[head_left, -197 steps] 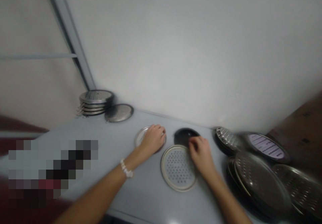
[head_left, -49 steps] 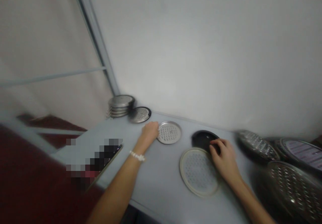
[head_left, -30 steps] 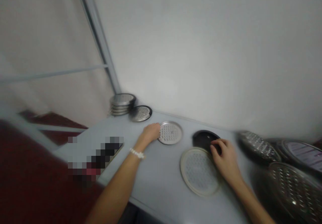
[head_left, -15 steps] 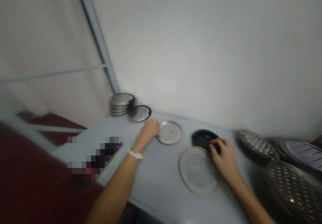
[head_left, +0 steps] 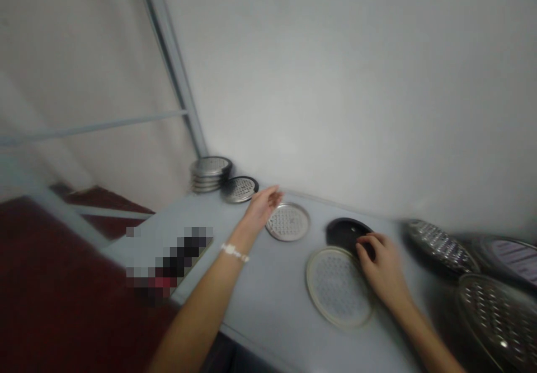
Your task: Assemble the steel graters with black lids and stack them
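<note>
Flatly, round grater [head_left: 290,222] lies face up; my left hand [head_left: 263,206] unclenched beside rim; right hand [head_left: 382,265] curled by black disc [head_left: 344,233], grip unclear.

Pale wall [head_left: 335,82] runs behind the gray table [head_left: 268,306]. Metal post [head_left: 175,60] stands at the table's far left corner; thin crossbar [head_left: 104,125] runs left of and above the table. Dark red floor [head_left: 54,289] shows left of the table. Pixelated item [head_left: 182,255] (can't ID) sits at the table's left edge.
</note>
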A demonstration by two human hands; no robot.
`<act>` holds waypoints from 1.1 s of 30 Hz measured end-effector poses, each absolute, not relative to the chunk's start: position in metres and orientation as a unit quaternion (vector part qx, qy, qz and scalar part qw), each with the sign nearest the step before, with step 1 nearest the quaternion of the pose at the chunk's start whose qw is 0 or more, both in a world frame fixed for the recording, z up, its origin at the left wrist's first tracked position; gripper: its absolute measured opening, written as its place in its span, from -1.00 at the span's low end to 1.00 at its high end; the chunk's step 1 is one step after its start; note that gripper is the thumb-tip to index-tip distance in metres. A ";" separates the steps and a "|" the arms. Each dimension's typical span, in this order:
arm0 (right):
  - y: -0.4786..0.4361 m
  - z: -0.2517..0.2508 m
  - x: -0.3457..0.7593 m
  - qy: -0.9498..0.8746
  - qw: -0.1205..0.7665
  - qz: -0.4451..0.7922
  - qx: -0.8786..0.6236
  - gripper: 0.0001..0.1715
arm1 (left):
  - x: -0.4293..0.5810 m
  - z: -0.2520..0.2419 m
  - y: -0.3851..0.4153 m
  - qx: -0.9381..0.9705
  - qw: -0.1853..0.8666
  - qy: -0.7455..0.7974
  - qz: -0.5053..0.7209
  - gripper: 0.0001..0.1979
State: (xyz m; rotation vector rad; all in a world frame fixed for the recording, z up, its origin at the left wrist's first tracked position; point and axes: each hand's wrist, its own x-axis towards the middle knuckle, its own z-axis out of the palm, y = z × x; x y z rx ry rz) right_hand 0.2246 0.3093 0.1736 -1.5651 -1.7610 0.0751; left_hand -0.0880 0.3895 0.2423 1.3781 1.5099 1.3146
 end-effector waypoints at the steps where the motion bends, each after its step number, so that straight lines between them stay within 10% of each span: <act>1: 0.310 0.173 0.225 -0.691 0.381 0.029 -0.613 -0.64 | -0.089 0.242 0.389 0.533 0.346 0.586 0.503 -0.66; 18: 0.309 0.173 0.224 -0.691 0.382 0.028 -0.612 -0.66 | -0.097 0.229 0.369 0.721 0.118 0.673 0.115 -0.62; 33: 0.310 0.171 0.224 -0.691 0.384 0.024 -0.612 -0.66 | -0.099 0.221 0.373 0.669 0.045 0.735 0.097 -0.62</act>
